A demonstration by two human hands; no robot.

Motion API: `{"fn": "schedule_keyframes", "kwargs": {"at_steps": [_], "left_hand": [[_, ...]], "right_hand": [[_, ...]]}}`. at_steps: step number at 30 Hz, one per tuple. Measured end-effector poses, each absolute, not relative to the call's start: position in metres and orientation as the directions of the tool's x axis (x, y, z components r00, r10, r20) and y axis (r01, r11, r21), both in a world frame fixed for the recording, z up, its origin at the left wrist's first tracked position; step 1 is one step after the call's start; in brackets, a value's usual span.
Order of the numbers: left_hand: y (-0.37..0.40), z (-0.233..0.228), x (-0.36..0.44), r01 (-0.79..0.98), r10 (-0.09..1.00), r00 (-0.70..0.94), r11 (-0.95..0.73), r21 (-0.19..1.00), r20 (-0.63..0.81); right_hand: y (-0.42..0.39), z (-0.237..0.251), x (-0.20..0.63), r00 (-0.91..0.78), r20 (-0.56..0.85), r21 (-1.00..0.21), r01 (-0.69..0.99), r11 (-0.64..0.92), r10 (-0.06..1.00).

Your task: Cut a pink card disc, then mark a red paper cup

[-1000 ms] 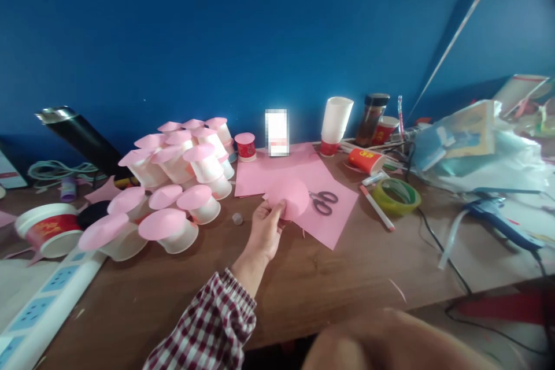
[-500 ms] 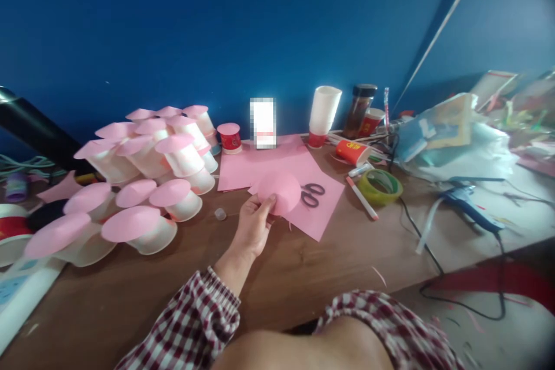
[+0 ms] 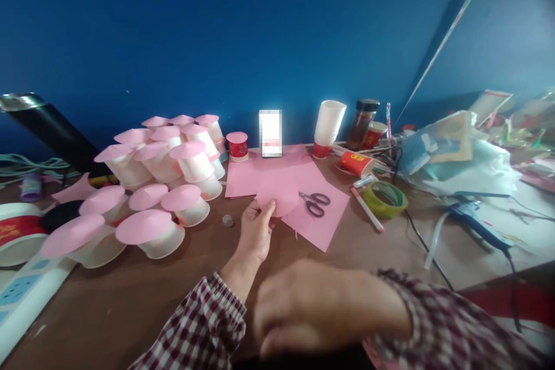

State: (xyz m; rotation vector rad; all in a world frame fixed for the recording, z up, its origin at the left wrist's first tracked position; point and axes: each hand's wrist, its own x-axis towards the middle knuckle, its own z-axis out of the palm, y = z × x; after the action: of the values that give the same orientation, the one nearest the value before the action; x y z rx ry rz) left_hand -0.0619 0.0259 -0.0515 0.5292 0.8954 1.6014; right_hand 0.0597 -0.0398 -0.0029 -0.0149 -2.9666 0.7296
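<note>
**Two hands, one pink paper cone at a crowded craft bench**

I have my left hand (image 3: 255,234) out over the wooden table (image 3: 347,254), thumb and fingers pinched on the near edge of a pink paper cone (image 3: 280,196). The cone sits over the pink paper sheets (image 3: 321,225), just beside the scissors (image 3: 315,203). My right hand (image 3: 321,306) hangs close under the camera, blurred; it looks loosely curled and I cannot tell whether it holds anything. To the left stands a cluster of white cups capped with pink cones (image 3: 165,167). To the right lie a marker (image 3: 367,210), a green tape roll (image 3: 385,198) and a blue glue gun (image 3: 474,225).
</note>
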Motion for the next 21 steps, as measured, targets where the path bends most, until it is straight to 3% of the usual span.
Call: {"fn": "schedule_keyframes", "kwargs": {"at_steps": [2,5,7,10,16,21], "left_hand": [[0.028,-0.054,-0.065,-0.599,0.951,-0.287,-0.083,0.796,-0.117],[0.031,-0.057,-0.067,-0.566,0.937,-0.332,-0.101,0.818,-0.114],[0.031,-0.059,-0.069,-0.559,0.935,-0.335,-0.096,0.824,-0.118],[0.032,-0.06,-0.071,-0.554,0.929,-0.353,-0.112,0.825,-0.111],[0.033,-0.061,-0.072,-0.546,0.929,-0.357,-0.124,0.829,-0.096],[0.033,-0.062,-0.072,-0.541,0.932,-0.348,-0.111,0.834,-0.101]], "right_hand": [[0.006,0.009,0.084,-0.902,0.126,-0.538,0.288,0.792,0.413],[0.049,0.003,0.115,-0.58,0.219,-0.376,0.692,0.617,0.784],[0.062,-0.009,0.128,-0.516,0.21,-0.258,0.79,0.556,0.83],[0.071,-0.026,0.138,-0.575,0.176,-0.169,0.782,0.6,0.799],[0.096,-0.027,0.146,-0.447,-0.008,-0.148,0.885,0.441,0.895],[0.11,-0.021,0.151,-0.42,-0.067,-0.144,0.902,0.408,0.905]]}}
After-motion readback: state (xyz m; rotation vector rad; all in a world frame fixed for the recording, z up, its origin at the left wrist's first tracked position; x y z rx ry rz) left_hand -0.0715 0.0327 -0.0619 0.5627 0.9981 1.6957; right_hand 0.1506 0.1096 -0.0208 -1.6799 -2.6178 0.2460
